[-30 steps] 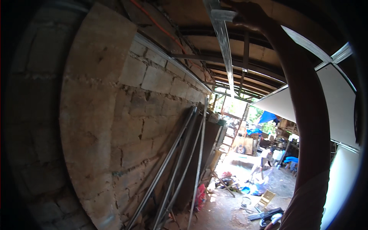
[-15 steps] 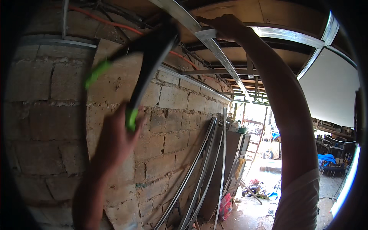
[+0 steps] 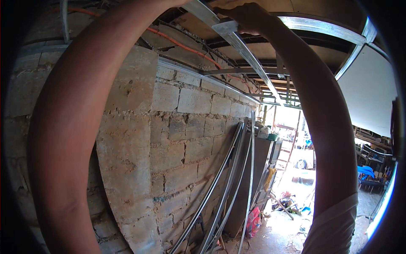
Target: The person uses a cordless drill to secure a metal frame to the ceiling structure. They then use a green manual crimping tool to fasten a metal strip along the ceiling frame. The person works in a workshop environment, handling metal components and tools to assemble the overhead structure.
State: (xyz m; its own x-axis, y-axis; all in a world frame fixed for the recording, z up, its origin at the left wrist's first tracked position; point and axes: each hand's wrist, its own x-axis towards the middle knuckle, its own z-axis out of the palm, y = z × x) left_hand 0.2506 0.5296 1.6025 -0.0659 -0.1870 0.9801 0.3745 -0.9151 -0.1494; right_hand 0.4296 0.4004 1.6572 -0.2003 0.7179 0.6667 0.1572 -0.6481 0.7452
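Observation:
Overhead, my right hand (image 3: pixel 250 19) grips the end of a metal cross channel (image 3: pixel 315 26) where it meets a long metal ceiling channel (image 3: pixel 249 55). Its index finger stretches left over the joint, and the other fingers curl round the metal. A flat flared tab (image 3: pixel 225 27) of the cross piece lies against the long channel just below the fingers. My left arm (image 3: pixel 72 110) reaches up to the top edge beside the long channel. Only the base of my left hand (image 3: pixel 176 2) shows there; its fingers and anything in them are cut off.
A rough block wall (image 3: pixel 182 139) runs along the left, with an orange conduit (image 3: pixel 177 42) above. Long metal strips (image 3: pixel 228 182) lean against it. A white ceiling panel (image 3: pixel 368 89) hangs at right. A red plastic bag (image 3: pixel 253 222) and clutter lie on the bright floor.
My left hand has gone up and out through the top edge; the black tool with green handle ends that it held is out of sight. My right hand stays at the joint.

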